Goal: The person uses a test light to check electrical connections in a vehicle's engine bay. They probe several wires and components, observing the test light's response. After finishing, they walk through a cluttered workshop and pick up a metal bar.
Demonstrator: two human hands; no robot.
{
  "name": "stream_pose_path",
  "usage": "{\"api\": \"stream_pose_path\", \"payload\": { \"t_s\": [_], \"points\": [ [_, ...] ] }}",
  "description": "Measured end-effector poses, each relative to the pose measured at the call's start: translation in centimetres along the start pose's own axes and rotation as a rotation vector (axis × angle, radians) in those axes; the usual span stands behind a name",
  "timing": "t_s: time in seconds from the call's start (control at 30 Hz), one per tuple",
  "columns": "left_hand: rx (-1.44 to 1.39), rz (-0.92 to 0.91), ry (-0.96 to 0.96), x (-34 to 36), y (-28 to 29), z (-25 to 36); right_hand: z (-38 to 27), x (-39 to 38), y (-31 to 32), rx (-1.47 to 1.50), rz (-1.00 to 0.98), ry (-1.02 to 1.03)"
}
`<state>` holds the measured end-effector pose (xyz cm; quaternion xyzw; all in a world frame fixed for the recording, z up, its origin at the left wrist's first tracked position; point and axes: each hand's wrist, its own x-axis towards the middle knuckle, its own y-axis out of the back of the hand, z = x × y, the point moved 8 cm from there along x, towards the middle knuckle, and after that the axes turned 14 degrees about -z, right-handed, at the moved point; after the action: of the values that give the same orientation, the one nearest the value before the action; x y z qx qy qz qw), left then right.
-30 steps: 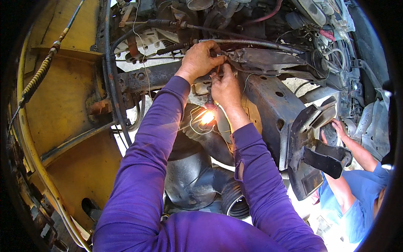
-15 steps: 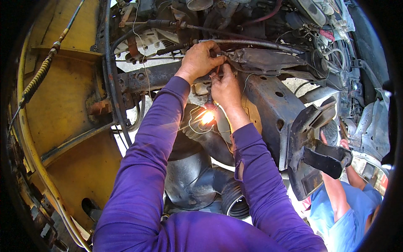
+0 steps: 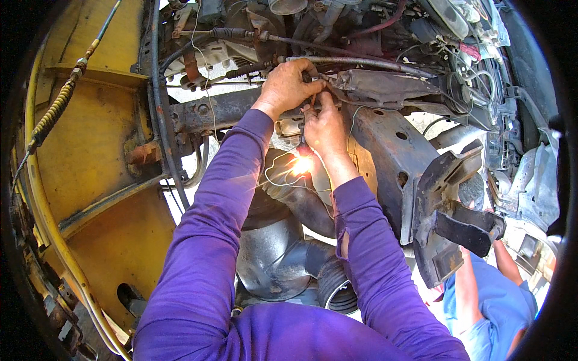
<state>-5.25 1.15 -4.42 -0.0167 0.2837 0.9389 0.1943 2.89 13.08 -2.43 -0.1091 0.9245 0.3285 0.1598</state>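
Work looks unfinished, with my left hand (image 3: 288, 87) and right hand (image 3: 327, 130) pinched narrowly on a reddish wire (image 3: 313, 98) just off the beam's (image 3: 380, 157) upper left corner, above a lit bulb (image 3: 302, 164).

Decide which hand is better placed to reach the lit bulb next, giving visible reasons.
Probably the right hand: it appears nearer the lit bulb, just above and right of it; the left hand is higher in the picture.

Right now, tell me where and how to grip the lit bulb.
Probably by the dark holder just above the lit bulb, from the left, above the pale wire loop: the bulb glows, so it's likely hot, and the right hand crowds the other side.
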Motion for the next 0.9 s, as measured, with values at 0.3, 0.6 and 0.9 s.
{"api": "stream_pose_path", "payload": {
  "t_s": [0.3, 0.6, 0.9],
  "points": [
    [-0.036, -0.019, 0.012, -0.1, 0.0, -0.1, 0.1, 0.1, 0.0, -0.008, 0.031, 0.024],
    [-0.053, -0.034, 0.015, 0.0, -0.1, -0.1, 1.0, 0.2, 0.7, -0.064, 0.13, 0.054],
    [-0.027, -0.014, 0.001, -0.4, 0.3, 0.2, 0.4, -1.1, 4.0, 0.126, 0.107, 0.004]
  ]
}}
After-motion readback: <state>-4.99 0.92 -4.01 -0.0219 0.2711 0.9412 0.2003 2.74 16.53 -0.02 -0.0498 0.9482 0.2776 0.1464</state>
